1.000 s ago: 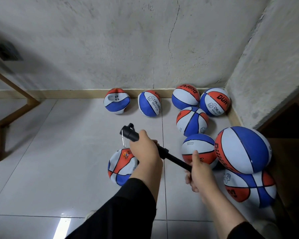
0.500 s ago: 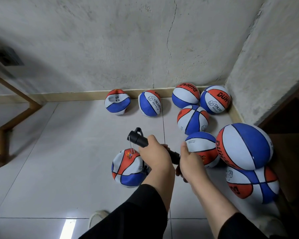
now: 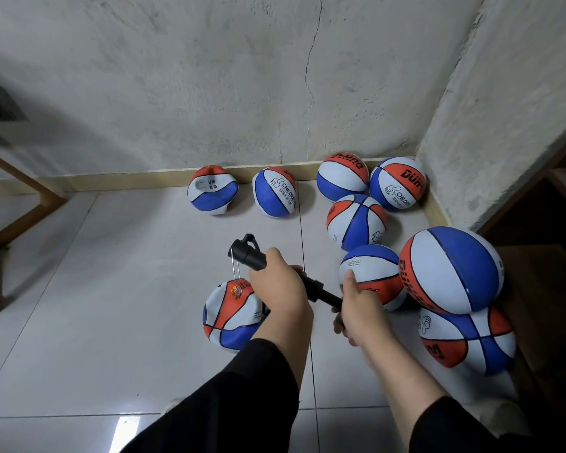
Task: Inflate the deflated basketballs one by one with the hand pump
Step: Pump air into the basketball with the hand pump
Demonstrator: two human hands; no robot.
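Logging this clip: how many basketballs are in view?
8: four near the wall, one just before them, one below the pump, three right... that makes 9.

Both forearms reach forward from the bottom edge, black sleeves pushed partway up, wrists bare. Left hand [image 3: 280, 287] sits back-up, fingers curled round the barrel of the black plastic hand pump [image 3: 258, 261], thumb side toward the far end. Right hand [image 3: 360, 310] is lower and just to the right, fist wrapped on the pump's near handle end, thumb pointing up and forward. The two hands are near each other, not touching, left arm crossing slightly inward.
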